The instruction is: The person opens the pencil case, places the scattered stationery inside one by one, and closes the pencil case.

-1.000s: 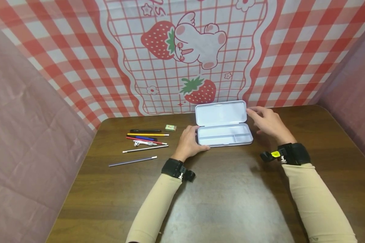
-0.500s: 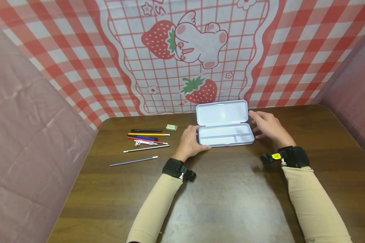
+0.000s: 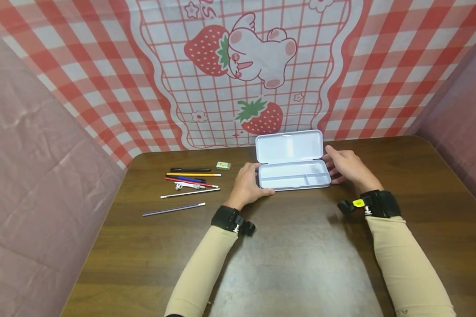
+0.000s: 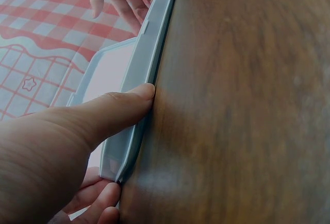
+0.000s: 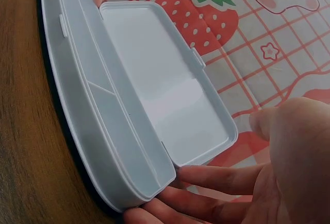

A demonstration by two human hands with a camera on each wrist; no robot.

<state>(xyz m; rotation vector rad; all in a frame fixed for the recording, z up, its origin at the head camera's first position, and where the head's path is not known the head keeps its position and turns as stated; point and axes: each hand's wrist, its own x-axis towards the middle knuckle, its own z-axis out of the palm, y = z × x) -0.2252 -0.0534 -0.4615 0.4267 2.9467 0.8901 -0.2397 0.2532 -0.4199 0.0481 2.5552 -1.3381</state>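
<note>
While white, round-cornered lid stands raised, we find hard, white rectangular pencil case between left hand, gripping its left end, and right hand, newly lowered from lid's edge, loose fingers touching its right end. We judge opening finished, case steadied.

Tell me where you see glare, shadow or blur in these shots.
Head view: pale glare on the tabletop, low in frame, with shadow along the right sleeve; left wrist view: dim, tabletop grain soft and smeary; right wrist view: bright reflection inside the case lid.
</note>
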